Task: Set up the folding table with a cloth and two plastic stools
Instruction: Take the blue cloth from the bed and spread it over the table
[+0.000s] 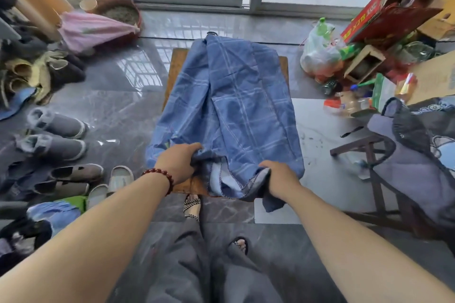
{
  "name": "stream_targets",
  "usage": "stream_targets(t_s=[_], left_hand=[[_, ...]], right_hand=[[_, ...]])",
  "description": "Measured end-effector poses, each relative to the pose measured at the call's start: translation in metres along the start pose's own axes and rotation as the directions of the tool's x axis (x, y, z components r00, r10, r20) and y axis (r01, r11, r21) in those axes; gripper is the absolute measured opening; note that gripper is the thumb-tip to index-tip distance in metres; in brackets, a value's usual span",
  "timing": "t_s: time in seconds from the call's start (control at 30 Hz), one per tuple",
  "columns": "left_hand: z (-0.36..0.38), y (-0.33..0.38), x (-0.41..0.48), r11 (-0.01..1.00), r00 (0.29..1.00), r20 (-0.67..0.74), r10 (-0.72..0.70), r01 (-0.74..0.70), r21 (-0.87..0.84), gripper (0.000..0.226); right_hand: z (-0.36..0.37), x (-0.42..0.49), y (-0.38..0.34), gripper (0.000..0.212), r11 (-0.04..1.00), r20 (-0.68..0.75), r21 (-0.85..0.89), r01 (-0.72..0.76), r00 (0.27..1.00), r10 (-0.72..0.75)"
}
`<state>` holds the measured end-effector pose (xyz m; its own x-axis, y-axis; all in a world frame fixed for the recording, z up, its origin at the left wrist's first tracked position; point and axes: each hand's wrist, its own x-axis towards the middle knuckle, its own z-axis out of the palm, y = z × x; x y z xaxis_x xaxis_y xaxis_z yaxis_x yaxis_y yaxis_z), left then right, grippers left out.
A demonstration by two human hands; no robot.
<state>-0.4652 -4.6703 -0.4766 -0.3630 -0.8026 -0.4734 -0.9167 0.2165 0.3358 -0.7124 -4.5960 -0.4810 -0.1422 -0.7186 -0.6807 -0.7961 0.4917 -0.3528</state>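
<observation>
Both hands are on the near hem of the blue checked cloth [236,106], which lies bunched lengthwise down the middle of the wooden table [175,66]. The left hand [181,163] has a fistful gathered in curled fingers, and the right hand [279,179] clamps the other corner, likely so they can pull apart and spread it over the bare wood. The red box [369,19] carries yellow print, too blurred to read. No plastic stools in sight.
</observation>
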Motion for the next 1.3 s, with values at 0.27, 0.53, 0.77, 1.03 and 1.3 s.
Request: stream_targets(t_s=[0.27, 0.53, 0.77, 1.03, 1.3], left_hand=[[0.042, -0.02, 0.024, 0.999, 0.994, 0.1, -0.048, 0.046, 0.022, 0.047], [0.039, -0.022, 0.065, 0.987, 0.978, 0.207, -0.015, 0.047, -0.154, 0.051], [0.002, -0.022, 0.113, 0.955, 0.985, 0.171, 0.0, 0.051, -0.291, 0.034], [-0.055, -0.041, 0.172, 0.965, 0.989, 0.131, 0.062, -0.026, -0.262, 0.019], [-0.082, -0.035, 0.232, 0.968, 0.996, 0.087, 0.037, -0.014, -0.251, 0.013]], right_hand=[[0.036, 0.043, 0.004, 0.039, 0.999, 0.068, -0.027, 0.021, 0.997, -0.019], [0.029, 0.09, -0.027, 0.099, 0.987, 0.527, -0.098, 0.124, 0.848, -0.054], [-0.002, 0.127, -0.08, 0.091, 0.995, 0.584, 0.07, 0.066, 0.806, -0.094], [-0.018, 0.179, -0.124, 0.056, 0.929, 0.253, 0.365, -0.058, 0.967, -0.039], [-0.057, 0.226, -0.14, 0.038, 0.815, -0.019, 0.58, 0.02, 1.0, -0.011]])
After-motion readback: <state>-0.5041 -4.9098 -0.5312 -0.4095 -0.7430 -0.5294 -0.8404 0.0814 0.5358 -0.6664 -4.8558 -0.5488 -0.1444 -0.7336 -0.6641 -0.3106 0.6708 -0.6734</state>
